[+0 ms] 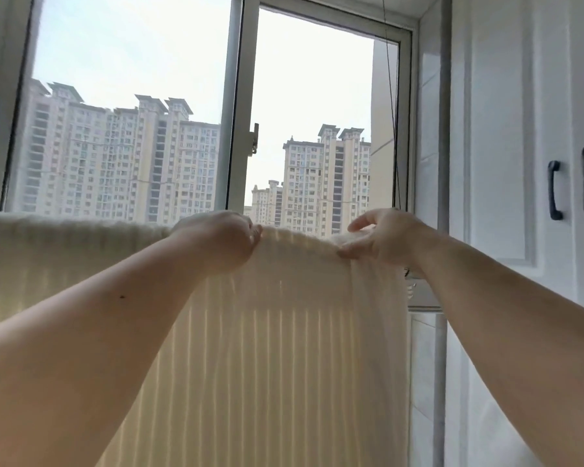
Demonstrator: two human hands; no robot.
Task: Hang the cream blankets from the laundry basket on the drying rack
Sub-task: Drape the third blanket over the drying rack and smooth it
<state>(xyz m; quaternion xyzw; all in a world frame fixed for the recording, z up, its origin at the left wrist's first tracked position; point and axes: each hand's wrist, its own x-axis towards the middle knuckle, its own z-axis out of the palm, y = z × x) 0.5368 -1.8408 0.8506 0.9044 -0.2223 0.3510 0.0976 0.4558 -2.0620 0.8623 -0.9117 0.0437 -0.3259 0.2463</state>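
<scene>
A cream ribbed blanket (284,332) hangs in front of me, draped over a rail that its top fold hides. My left hand (223,241) is closed on the top edge near the middle. My right hand (381,235) pinches the same top edge near its right corner, thumb and fingers partly spread. A second stretch of cream blanket (54,257) hangs to the left at about the same height. The drying rack itself and the laundry basket are out of sight.
A large window (240,106) with a handle (255,138) stands right behind the blankets. White cabinet doors with dark handles (553,190) fill the right wall. A thin cord (390,96) runs down from the ceiling near the window's right frame.
</scene>
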